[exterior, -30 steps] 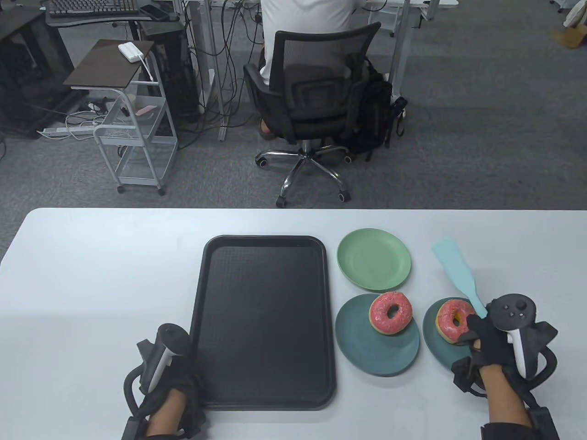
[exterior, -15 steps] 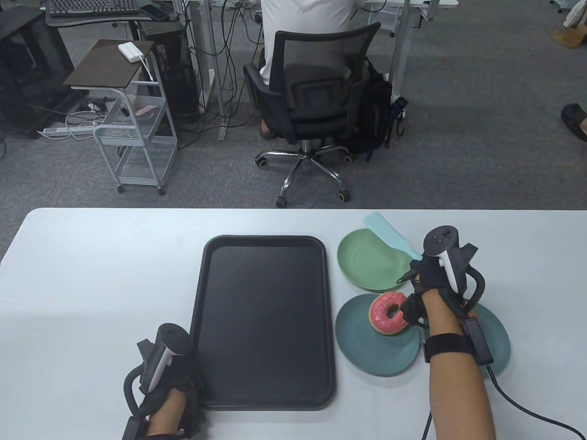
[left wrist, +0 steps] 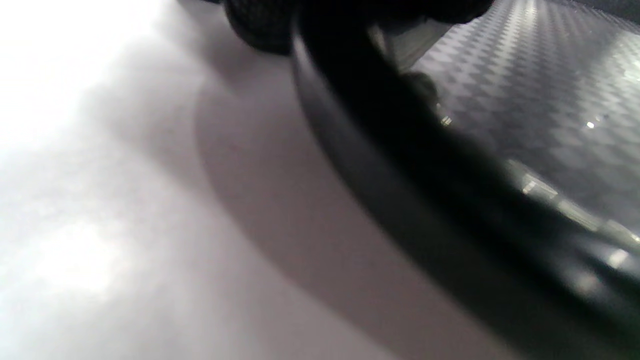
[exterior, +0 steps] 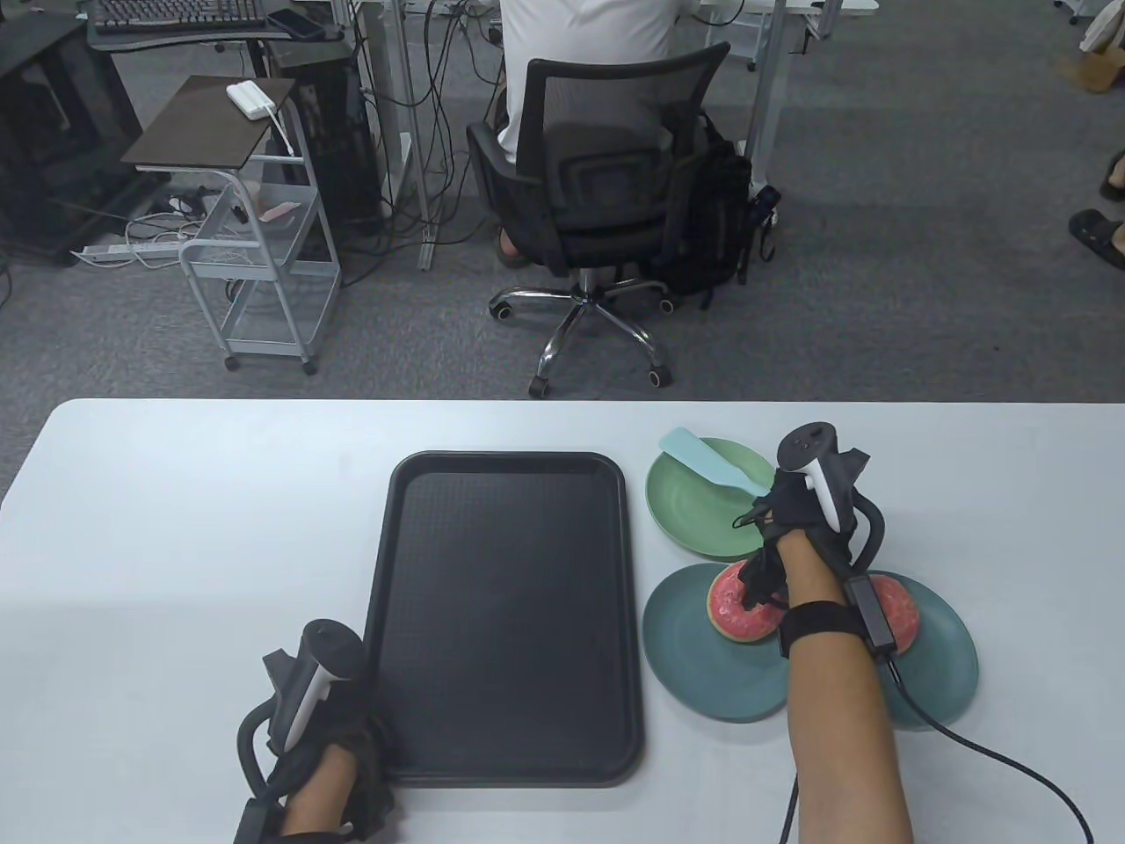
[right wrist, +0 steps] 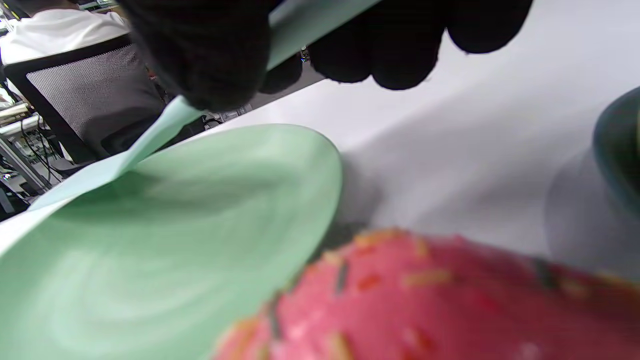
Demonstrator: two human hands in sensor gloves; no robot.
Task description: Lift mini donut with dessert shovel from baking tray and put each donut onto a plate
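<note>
Hiding two pink donuts partly, seemingly, the right forearm.

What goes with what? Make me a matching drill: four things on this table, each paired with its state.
1. baking tray
2. dessert shovel
3. light green plate
4. left dark teal plate

A. carries a pink donut
B. bare, left hand at its corner
C. held in the right hand
D. bare, shovel blade above it

Pairs: 1-B, 2-C, 3-D, 4-A
</note>
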